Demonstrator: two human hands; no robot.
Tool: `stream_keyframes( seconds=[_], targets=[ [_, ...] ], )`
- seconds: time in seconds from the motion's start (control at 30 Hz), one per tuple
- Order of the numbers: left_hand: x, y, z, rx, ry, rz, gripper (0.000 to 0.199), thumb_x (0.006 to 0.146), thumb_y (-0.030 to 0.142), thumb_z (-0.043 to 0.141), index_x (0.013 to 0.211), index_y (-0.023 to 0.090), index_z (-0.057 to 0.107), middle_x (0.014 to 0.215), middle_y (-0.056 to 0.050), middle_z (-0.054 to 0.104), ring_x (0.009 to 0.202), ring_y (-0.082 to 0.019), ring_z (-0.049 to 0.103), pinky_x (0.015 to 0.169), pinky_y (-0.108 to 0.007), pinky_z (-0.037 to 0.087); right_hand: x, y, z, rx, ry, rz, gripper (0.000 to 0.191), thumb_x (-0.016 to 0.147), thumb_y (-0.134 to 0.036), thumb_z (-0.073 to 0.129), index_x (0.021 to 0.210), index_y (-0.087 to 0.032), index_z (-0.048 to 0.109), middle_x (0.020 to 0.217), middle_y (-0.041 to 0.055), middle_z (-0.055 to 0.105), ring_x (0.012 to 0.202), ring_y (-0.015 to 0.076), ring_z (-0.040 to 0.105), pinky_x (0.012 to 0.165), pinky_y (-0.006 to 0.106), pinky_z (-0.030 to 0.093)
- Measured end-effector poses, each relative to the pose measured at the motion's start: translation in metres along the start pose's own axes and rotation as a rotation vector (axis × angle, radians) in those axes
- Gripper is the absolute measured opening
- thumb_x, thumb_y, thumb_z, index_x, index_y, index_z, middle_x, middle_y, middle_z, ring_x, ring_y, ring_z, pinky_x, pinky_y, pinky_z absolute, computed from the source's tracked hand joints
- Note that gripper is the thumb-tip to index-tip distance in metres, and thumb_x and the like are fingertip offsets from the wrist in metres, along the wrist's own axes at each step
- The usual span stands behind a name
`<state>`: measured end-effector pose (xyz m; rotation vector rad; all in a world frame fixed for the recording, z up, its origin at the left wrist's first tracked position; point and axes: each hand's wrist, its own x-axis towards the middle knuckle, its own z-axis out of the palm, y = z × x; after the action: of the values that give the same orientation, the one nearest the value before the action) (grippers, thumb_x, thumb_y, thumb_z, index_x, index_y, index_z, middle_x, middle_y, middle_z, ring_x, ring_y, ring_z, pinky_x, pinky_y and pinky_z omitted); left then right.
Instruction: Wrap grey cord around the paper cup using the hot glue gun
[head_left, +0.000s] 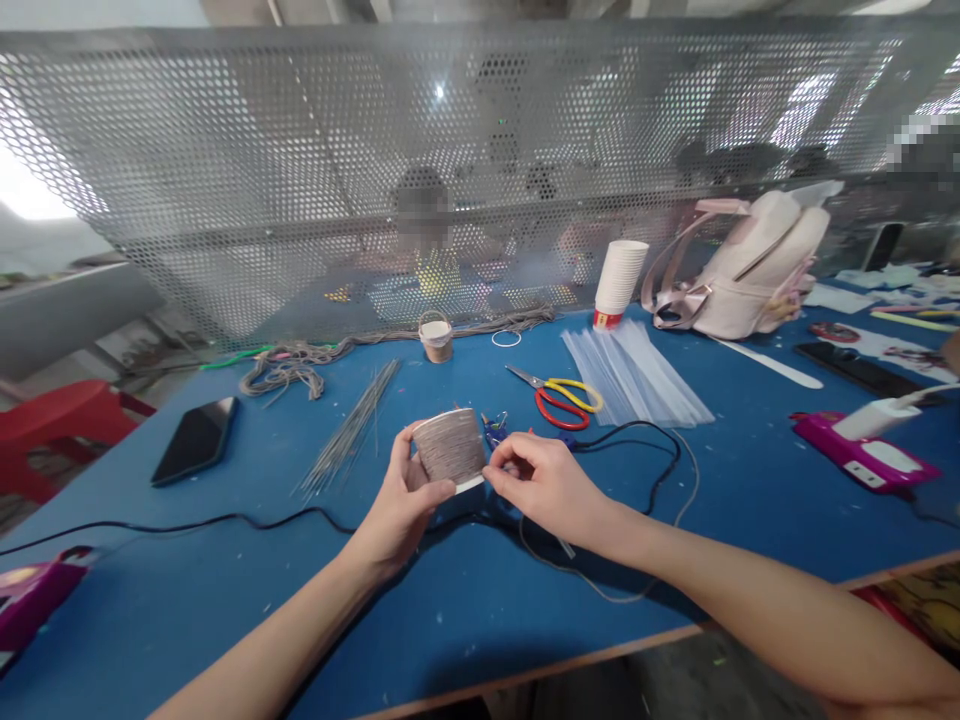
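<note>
My left hand [401, 505] is wrapped around a paper cup [450, 448], tilted on its side and wound in tight rows of grey-brown cord. Thumb and fingers of my right hand [551, 490] pinch together at the cup's white rim. A loose length of thin cord [615, 600] loops over the table below and right of that hand. What exactly sits between the right fingertips is mostly hidden, though it seems to be the cord. Just behind the fingers lies a blue tool [495, 430], partly covered. Scissors [559, 393] with red and yellow handles rest beyond.
On the blue table [262, 600] lie a phone [195, 440], stiff wires [352, 430], a cord bundle [285, 370], a small basket [436, 338], clear plastic strips [637, 375], stacked cups [622, 280], and a backpack [750, 265]. Black cable [247, 517] crosses it. Perforated metal panel [337, 200] stands behind.
</note>
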<state>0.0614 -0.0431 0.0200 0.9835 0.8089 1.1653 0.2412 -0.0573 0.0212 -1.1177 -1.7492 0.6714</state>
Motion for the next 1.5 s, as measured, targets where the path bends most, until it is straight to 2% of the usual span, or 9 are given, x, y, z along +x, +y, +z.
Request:
stream_keyframes(
  seconds=[0.37,0.53,0.63,0.73,0.93,1.07,1.17,1.33,1.5],
  targets=[
    [0.006,-0.008,-0.011,-0.001,-0.074,-0.025,0.068,0.057,0.020,0.083,0.117,0.027,0.052,0.115,-0.006,0.069,0.113,-0.029,0.063,0.102,-0.046,0.046,-0.001,-0.001,0.000,0.038,0.014,0.020,0.014,0.080,-0.017,0.060,0.066,-0.018,0.058,0.062,-0.0035,0.055,0.056,0.0102,0.047,0.057,0.024,0.039],
    [0.000,-0.002,-0.002,-0.018,-0.044,-0.072,0.064,0.060,0.019,0.078,0.119,0.027,0.054,0.116,-0.006,0.069,0.114,-0.030,0.062,0.103,-0.048,0.045,0.000,-0.002,-0.001,0.083,-0.006,0.043,0.013,0.079,-0.020,0.058,0.067,-0.019,0.056,0.062,-0.0039,0.052,0.056,0.0105,0.044,0.057,0.025,0.037],
    [-0.004,0.001,0.003,-0.028,0.006,-0.034,0.064,0.060,0.018,0.076,0.120,0.028,0.057,0.124,-0.006,0.066,0.121,-0.032,0.058,0.105,-0.049,0.043,0.000,-0.004,-0.001,0.143,-0.038,0.109,0.014,0.080,-0.024,0.057,0.067,-0.019,0.054,0.060,-0.0048,0.049,0.056,0.0106,0.042,0.056,0.025,0.036],
    [-0.002,0.000,0.000,-0.024,-0.006,-0.041,0.064,0.060,0.018,0.076,0.121,0.027,0.057,0.128,-0.006,0.063,0.124,-0.032,0.056,0.104,-0.046,0.044,0.001,-0.005,0.000,0.212,-0.072,0.218,0.017,0.079,-0.029,0.059,0.068,-0.020,0.050,0.060,-0.0058,0.047,0.056,0.0105,0.042,0.055,0.025,0.036],
    [0.004,-0.002,-0.008,-0.074,-0.030,-0.083,0.074,0.062,0.019,0.076,0.129,0.035,0.046,0.121,-0.005,0.065,0.104,-0.028,0.065,0.089,-0.043,0.052,0.006,-0.006,0.002,0.312,-0.072,0.402,0.024,0.072,-0.027,0.069,0.084,-0.019,0.050,0.076,-0.0046,0.053,0.058,0.0084,0.045,0.059,0.025,0.040],
    [0.003,0.000,-0.004,-0.040,-0.027,-0.118,0.061,0.067,0.018,0.071,0.125,0.028,0.053,0.111,-0.007,0.070,0.096,-0.026,0.067,0.088,-0.040,0.051,0.006,-0.002,0.004,0.329,-0.072,0.369,0.024,0.074,-0.024,0.067,0.089,-0.019,0.048,0.076,-0.0050,0.053,0.055,0.0073,0.043,0.055,0.024,0.039],
    [0.003,-0.001,-0.004,-0.014,-0.009,-0.127,0.059,0.066,0.019,0.072,0.122,0.024,0.057,0.112,-0.007,0.070,0.098,-0.026,0.066,0.088,-0.038,0.050,0.003,0.003,0.006,0.259,-0.056,0.310,0.023,0.076,-0.027,0.066,0.089,-0.020,0.049,0.076,-0.0049,0.052,0.054,0.0076,0.043,0.054,0.024,0.039],
    [0.003,-0.007,-0.006,0.035,0.015,-0.103,0.067,0.058,0.022,0.082,0.120,0.024,0.058,0.115,-0.008,0.067,0.103,-0.027,0.064,0.090,-0.040,0.050,0.000,0.005,0.009,0.157,-0.045,0.214,0.020,0.078,-0.029,0.063,0.090,-0.020,0.050,0.079,-0.0019,0.055,0.063,0.0115,0.049,0.059,0.026,0.041],
    [0.004,-0.009,-0.004,0.032,0.005,-0.067,0.071,0.057,0.022,0.085,0.121,0.024,0.056,0.121,-0.010,0.066,0.114,-0.029,0.061,0.095,-0.039,0.049,-0.001,0.002,0.006,0.146,-0.058,0.202,0.019,0.080,-0.031,0.062,0.091,-0.020,0.051,0.079,-0.0020,0.057,0.058,0.0097,0.045,0.057,0.025,0.040]
  ],
)
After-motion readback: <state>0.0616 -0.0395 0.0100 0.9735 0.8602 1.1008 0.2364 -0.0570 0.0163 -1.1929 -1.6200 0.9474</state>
